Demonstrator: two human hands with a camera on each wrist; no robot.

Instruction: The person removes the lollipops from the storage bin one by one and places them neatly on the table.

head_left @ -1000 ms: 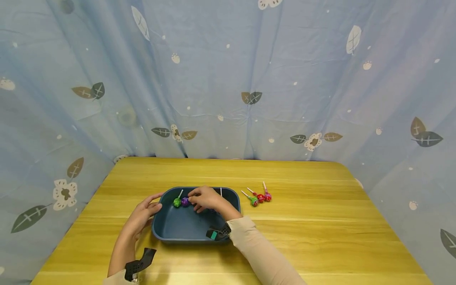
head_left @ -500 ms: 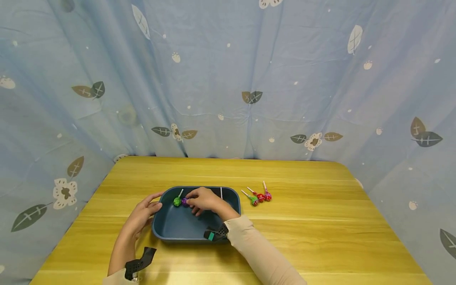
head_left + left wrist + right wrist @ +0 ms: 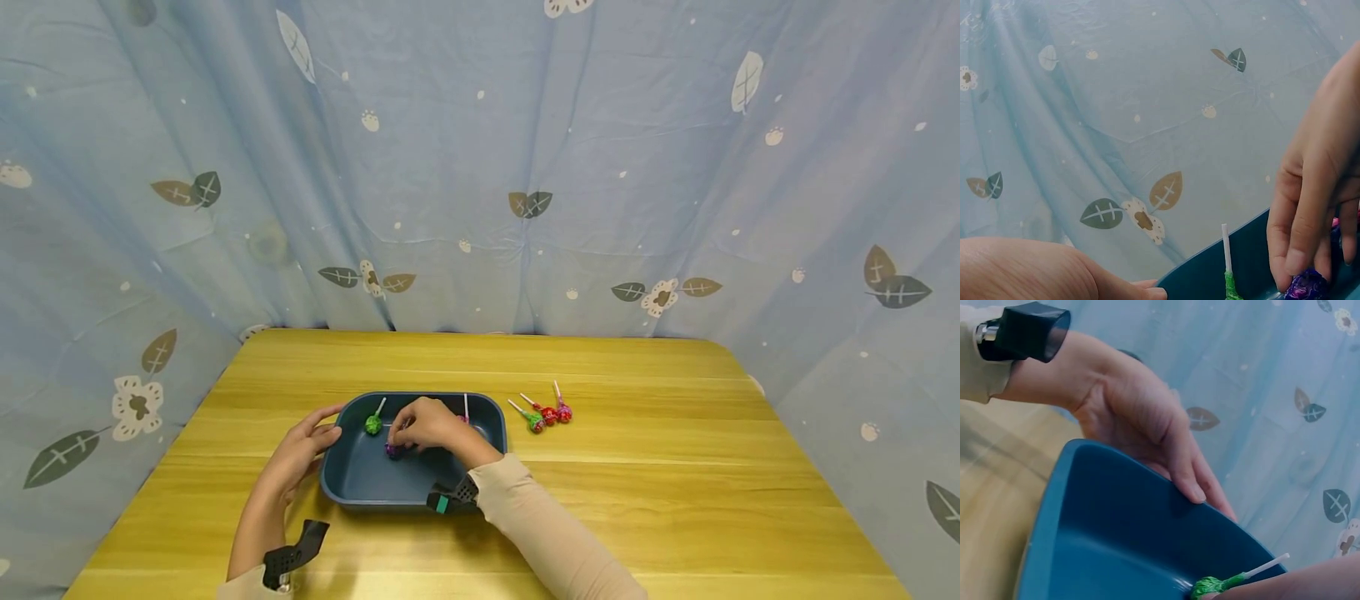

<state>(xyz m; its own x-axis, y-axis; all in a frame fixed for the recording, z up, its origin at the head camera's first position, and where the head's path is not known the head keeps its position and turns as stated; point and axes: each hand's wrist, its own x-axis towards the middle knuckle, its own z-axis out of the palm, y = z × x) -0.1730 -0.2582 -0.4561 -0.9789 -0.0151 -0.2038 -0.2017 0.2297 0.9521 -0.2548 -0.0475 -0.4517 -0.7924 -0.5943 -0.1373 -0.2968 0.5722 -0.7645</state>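
My left hand (image 3: pixel 298 454) grips the left wall of a dark blue plastic bin (image 3: pixel 360 483), thumb over the rim and fingers outside. Inside the bin, my right hand (image 3: pixel 427 423) pinches a purple-wrapped lollipop (image 3: pixel 392 451) from above; its stick is hidden by the fingers. In the left wrist view the purple lollipop (image 3: pixel 1305 286) shows below the right fingertips. A green lollipop (image 3: pixel 373 424) lies at the bin's back left, its white stick leaning on the back wall. Partly covered by the right hand, a pink lollipop (image 3: pixel 464 417) lies at the back right.
On the wooden table (image 3: pixel 637 467), right of the bin, lie a green lollipop (image 3: pixel 535 423), a red lollipop (image 3: pixel 549 416) and a pink-purple lollipop (image 3: pixel 564 412), close together. A blue patterned curtain (image 3: pixel 480 167) hangs behind the table.
My right hand has taken hold of the purple lollipop and drawn it away from the green one, towards the bin's middle. The left hand has stayed on the bin wall.
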